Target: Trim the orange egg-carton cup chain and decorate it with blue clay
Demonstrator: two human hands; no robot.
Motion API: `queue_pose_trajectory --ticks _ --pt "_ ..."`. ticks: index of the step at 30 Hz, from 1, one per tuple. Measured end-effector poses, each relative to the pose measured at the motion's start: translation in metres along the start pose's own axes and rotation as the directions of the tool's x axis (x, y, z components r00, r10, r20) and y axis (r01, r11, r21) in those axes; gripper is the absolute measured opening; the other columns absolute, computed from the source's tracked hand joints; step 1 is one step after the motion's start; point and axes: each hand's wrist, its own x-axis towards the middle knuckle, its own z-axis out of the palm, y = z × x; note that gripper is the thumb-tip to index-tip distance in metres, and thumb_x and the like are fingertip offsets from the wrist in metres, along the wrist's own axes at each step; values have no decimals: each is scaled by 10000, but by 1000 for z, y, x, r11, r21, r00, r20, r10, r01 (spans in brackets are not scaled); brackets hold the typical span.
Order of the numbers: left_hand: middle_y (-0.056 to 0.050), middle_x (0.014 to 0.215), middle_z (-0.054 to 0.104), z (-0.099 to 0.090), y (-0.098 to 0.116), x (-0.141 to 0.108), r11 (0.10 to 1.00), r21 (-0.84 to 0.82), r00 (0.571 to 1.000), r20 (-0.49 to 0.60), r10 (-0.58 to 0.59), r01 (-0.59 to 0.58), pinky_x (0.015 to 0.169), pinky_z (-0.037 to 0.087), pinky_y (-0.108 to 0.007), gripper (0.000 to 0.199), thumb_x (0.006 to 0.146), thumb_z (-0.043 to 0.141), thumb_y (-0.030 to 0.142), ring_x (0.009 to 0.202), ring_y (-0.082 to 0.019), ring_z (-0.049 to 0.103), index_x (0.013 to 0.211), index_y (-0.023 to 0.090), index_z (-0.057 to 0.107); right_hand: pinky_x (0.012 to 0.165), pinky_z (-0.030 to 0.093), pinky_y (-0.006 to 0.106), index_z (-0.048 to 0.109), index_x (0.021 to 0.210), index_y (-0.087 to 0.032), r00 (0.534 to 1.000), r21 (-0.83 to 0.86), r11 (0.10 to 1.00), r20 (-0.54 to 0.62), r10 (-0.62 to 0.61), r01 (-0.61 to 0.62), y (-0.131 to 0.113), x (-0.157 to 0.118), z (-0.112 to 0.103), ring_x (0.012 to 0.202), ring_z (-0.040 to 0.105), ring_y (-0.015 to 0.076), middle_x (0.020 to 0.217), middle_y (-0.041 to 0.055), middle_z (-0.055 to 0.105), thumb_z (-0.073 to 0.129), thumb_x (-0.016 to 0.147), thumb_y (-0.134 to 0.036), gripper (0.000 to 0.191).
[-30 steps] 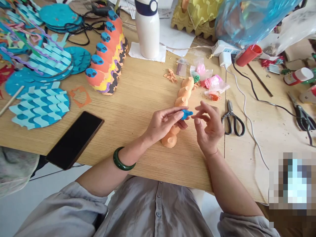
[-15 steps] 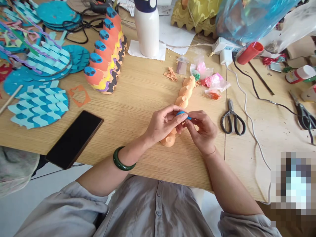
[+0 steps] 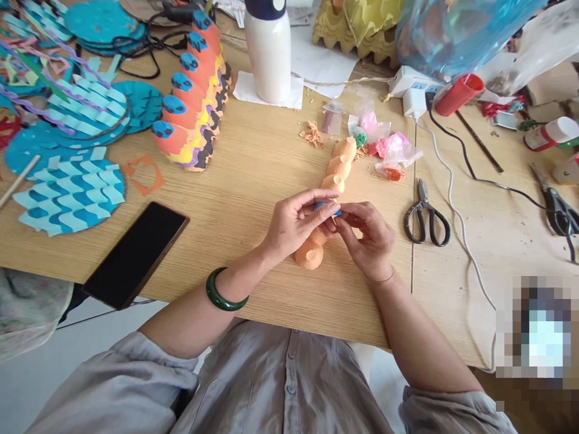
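Observation:
A small piece of blue clay is pinched between the fingers of my left hand and my right hand. Both hands meet above a row of orange clay-covered bumps, apparently a strip of egg carton. My fingers hide the middle of this row, while its two ends show beyond them. To the left at the back stands a bigger painted strip in orange, yellow, purple and black, with blue patches on its bump tops.
Black-handled scissors lie right of my hands, near a white cable. A phone rests at the front left. Behind are a white bottle, bagged clay and egg cartons. Blue paper discs fill the left.
Both hands have shifted slightly left with the blue clay, and the fingers have changed position on it a little. The orange row's near end has turned slightly.

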Motion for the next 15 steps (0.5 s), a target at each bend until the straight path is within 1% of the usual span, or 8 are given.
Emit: queue_pose_trajectory --ticks 3,6,7,9,11,12,15 --pt "-26 781 773 0 1 0 999 -31 999 43 -28 29 600 621 -241 383 863 773 499 592 -129 726 1036 158 754 641 636 232 688 1098 -269 999 -40 999 -34 -28 27 0 1 -1 760 692 103 897 -12 705 678 947 -149 193" --pt "-40 860 788 0 3 -1 995 -74 994 85 -63 69 596 639 -257 408 846 784 508 650 -151 751 1059 164 735 623 635 248 685 1083 -272 999 -71 997 -49 -21 18 1 1 -1 718 683 106 878 -14 707 676 954 -178 160" --pt "-43 879 791 0 3 -1 994 -80 994 88 -69 76 598 645 -261 412 837 794 502 670 -158 757 1063 165 728 624 638 256 680 1108 -274 999 -72 997 -45 -9 6 1 1 -1 710 683 109 881 -12 706 679 953 -191 176" --pt "-37 859 791 0 3 -1 994 -72 995 73 -73 78 606 650 -261 400 834 802 486 680 -161 760 1056 162 726 630 646 267 646 1219 -285 999 -44 999 -32 24 -26 3 0 0 708 690 116 898 -10 702 691 946 -207 288" --pt "-24 792 781 0 1 -1 995 -55 995 61 -80 84 604 646 -256 388 853 785 480 637 -152 749 1066 160 737 641 652 266 601 1315 -298 999 -9 999 -17 37 -37 4 -1 0 728 703 119 921 -10 701 702 937 -203 403" --pt "-17 760 774 0 0 -1 995 -48 995 64 -81 84 599 641 -252 388 864 775 478 611 -145 740 1084 160 745 649 653 262 598 1325 -300 999 -5 1000 -13 30 -30 4 -1 0 739 708 117 930 -9 701 700 937 -193 416" --pt "4 686 748 -2 -2 -2 997 -30 995 80 -62 65 590 622 -235 393 876 769 460 569 -128 717 1133 162 759 655 649 250 657 1230 -285 1000 -50 999 -15 -9 8 5 -2 0 741 705 107 931 -7 704 680 949 -178 301"
